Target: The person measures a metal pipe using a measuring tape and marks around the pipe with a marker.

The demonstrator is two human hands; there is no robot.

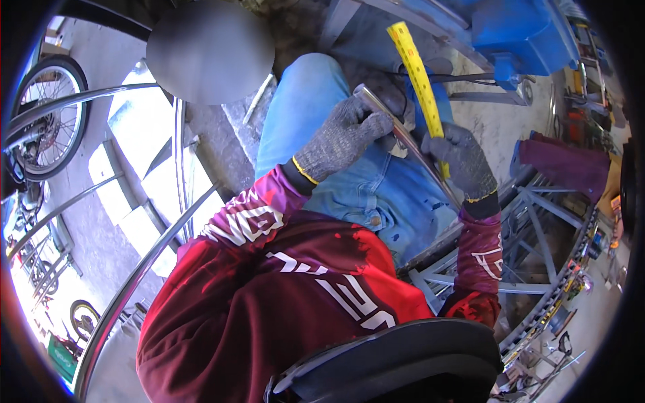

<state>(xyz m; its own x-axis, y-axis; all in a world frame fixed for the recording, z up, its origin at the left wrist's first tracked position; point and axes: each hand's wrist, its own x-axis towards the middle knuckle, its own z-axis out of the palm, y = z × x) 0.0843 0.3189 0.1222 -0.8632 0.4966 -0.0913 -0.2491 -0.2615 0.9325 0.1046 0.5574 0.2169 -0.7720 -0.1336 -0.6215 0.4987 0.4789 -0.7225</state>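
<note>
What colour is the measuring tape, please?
The measuring tape is yellow with dark markings, showing best in the head view.

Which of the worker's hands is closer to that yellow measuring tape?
The right: the gloved right hand holds the yellow measuring tape near its lower end. The gloved left hand is off to the tape's left, gripping a metal tube.

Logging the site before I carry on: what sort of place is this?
Likely a metalworking or repair workshop: a yellow measuring tape in the right hand, a latticed metal frame at the right, and a spoked wheel at the far left suggest it.
</note>
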